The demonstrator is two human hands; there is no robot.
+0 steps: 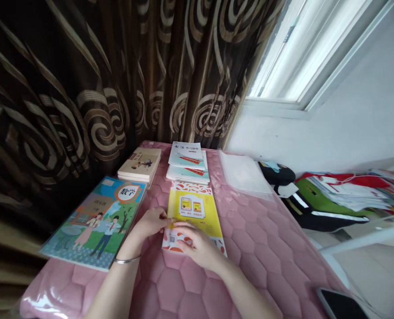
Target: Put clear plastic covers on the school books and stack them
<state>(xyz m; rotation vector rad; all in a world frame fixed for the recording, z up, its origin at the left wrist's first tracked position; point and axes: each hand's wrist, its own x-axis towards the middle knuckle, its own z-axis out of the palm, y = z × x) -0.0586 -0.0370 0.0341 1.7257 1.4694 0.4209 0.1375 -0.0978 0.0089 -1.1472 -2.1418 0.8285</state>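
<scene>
A yellow book (213, 223) with red-and-white patterned bands lies flat on the pink padded cloth, in the middle of the head view. At its left edge, my left hand (151, 221), with a silver bangle at the wrist, has its fingers curled and pinched. Whether a thin clear cover is also in that pinch, I cannot tell. My right hand (198, 246) rests on the book's lower half, fingers stretched toward the left edge and thumb apart. The two hands' fingertips almost meet there.
Left of the hands lies a blue maths textbook (93, 221). Behind stand a stack of beige books (140, 161) and a pile of white-and-teal booklets (187, 166). Clear plastic sheets (246, 173) lie right of these. A phone (341, 303) sits at the near right edge, with a bag (316, 201) beyond.
</scene>
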